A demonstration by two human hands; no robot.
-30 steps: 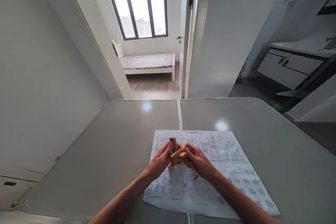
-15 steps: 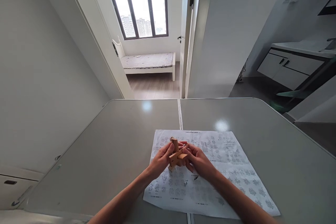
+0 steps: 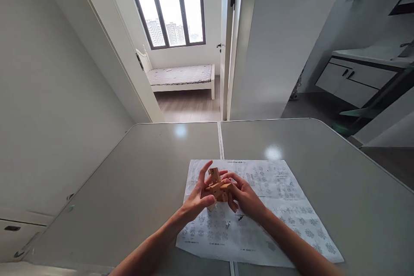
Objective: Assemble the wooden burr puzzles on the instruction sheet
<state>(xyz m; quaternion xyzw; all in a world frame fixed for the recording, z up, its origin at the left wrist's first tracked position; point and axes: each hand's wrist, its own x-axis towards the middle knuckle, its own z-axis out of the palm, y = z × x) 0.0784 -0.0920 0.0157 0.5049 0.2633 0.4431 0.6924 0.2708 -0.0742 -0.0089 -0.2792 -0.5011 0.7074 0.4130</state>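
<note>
A wooden burr puzzle [image 3: 217, 188] of interlocking notched sticks is held between my two hands above a printed sheet [image 3: 258, 233]. My left hand [image 3: 196, 198] cradles its left side, the index finger raised off the wood, the thumb low near a lower stick, and other fingers reaching behind, partly hidden. On the right, my right hand [image 3: 244, 196] pinches a stick end that points toward it. One stick stands upright at the top of the puzzle. The sheet is covered with small puzzle drawings and lies under both hands.
The sheet lies on a grey table [image 3: 155, 172] with a centre seam [image 3: 221, 138]. Beyond the table are a doorway with an open door [image 3: 226, 51], a bed [image 3: 181, 75] and a window [image 3: 168, 8]. A sink cabinet [image 3: 355, 79] stands at the right.
My left index finger has lifted off the puzzle and my left thumb has moved down from the upright stick. My right hand keeps its hold. The view has shifted slightly.
</note>
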